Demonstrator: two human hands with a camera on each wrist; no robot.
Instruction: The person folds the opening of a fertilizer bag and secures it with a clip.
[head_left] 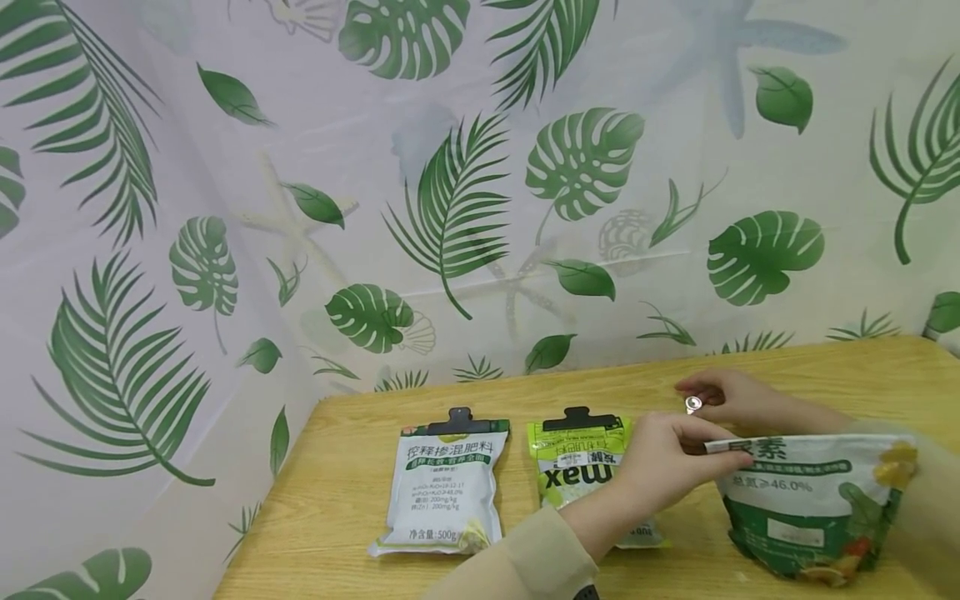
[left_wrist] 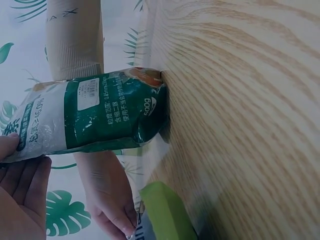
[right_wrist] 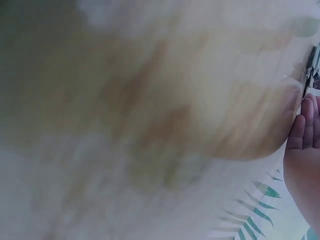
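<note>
My left hand (head_left: 660, 458) pinches the top left corner of a white and green urea fertilizer bag (head_left: 787, 508), thumb on the front. In the left wrist view the bag (left_wrist: 107, 112) has its base at the tabletop. Behind it, my right hand (head_left: 738, 398) reaches past the top edge and holds a small clip (head_left: 693, 405) in its fingertips, a silvery round end showing. In the right wrist view this clip (right_wrist: 312, 70) looks dark and long at the frame edge, beside the fingers (right_wrist: 310, 122). The bag, blurred and close to the lens, fills much of that view.
A white fertilizer bag (head_left: 442, 492) with a black clip (head_left: 459, 422) across its top lies on the wooden table (head_left: 322, 492). Beside it lies a lime green bag (head_left: 558, 479) with another black clip, partly covered by my left arm. A leaf-patterned cloth (head_left: 465, 350) hangs behind.
</note>
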